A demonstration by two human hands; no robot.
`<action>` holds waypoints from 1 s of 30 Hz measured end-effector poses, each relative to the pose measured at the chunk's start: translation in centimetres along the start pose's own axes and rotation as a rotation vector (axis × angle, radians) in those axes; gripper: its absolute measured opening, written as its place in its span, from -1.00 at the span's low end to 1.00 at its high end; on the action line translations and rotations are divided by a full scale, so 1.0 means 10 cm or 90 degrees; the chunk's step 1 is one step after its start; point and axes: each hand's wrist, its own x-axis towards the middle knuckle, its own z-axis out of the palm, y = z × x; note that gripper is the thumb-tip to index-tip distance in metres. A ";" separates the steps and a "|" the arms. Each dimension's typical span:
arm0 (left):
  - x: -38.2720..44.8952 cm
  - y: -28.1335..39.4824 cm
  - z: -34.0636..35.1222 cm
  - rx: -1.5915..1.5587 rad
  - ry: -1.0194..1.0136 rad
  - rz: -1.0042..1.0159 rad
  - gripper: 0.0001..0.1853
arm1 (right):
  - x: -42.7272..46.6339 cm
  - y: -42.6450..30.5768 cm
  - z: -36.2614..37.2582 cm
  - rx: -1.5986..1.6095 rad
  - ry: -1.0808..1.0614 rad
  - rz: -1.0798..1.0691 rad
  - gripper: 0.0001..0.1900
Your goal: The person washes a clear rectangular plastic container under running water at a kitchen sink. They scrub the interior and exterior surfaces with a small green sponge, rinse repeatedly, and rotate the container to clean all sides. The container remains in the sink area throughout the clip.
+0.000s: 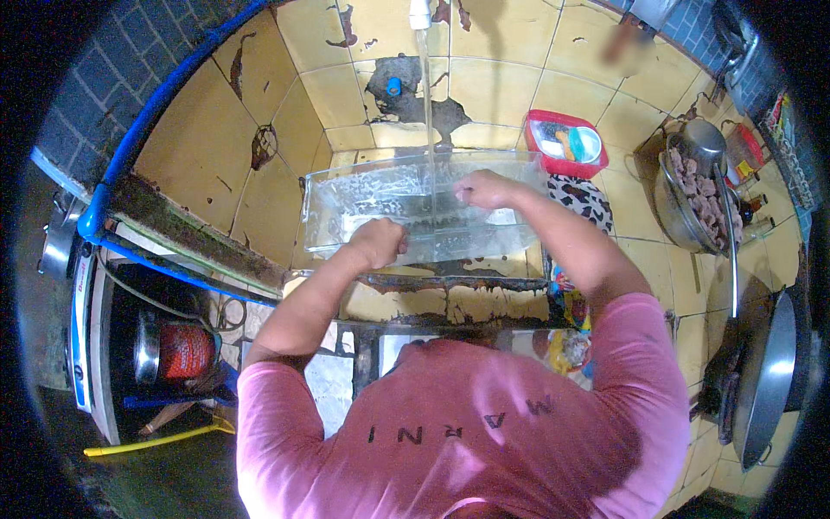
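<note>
A clear rectangular container [363, 194], like a glass tank, rests over the tiled sink basin [441, 300]. White suds streak its walls. From a white tap [420, 14], a thin stream of water [426, 97] falls into it. My left hand [379, 243] is closed around the container's near rim, left of the middle. Over the right half of the container is my right hand [487, 189], its fingers curled and pointing left. Whether anything lies within those fingers is hidden.
A red plastic tray [567, 170] with a round tub stands right of the basin, above a spotted cloth [583, 200]. Further right are a metal pot of meat-like chunks [697, 188], a long-handled ladle [729, 259] and a large wok [768, 383]. A blue pipe [139, 130] borders the left.
</note>
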 end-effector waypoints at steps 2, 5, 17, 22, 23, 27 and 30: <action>-0.04 0.06 0.01 0.019 0.031 -0.045 -0.86 | 0.25 -0.02 0.15 -0.387 0.151 -0.017 -0.59; -0.07 0.09 0.02 0.017 0.030 -0.070 -0.84 | 0.42 -0.04 0.35 -0.463 0.075 -0.164 -0.50; -0.08 0.03 0.07 0.026 0.061 -0.020 -0.83 | -0.29 0.37 -0.11 -0.774 0.201 0.026 -0.42; -0.05 0.02 0.05 0.058 0.057 -0.007 -0.83 | -0.24 0.33 -0.15 -0.775 0.517 0.039 -0.41; -0.05 0.02 0.04 0.067 0.064 -0.006 -0.82 | -0.18 0.30 -0.15 -0.714 0.533 0.053 -0.44; -0.05 -0.01 0.00 0.057 0.082 0.028 -0.84 | 0.04 0.16 -0.23 -0.548 0.437 0.130 -0.60; -0.07 -0.02 -0.05 0.053 0.156 0.041 -0.85 | 0.08 0.09 -0.39 -0.480 0.408 0.119 -0.64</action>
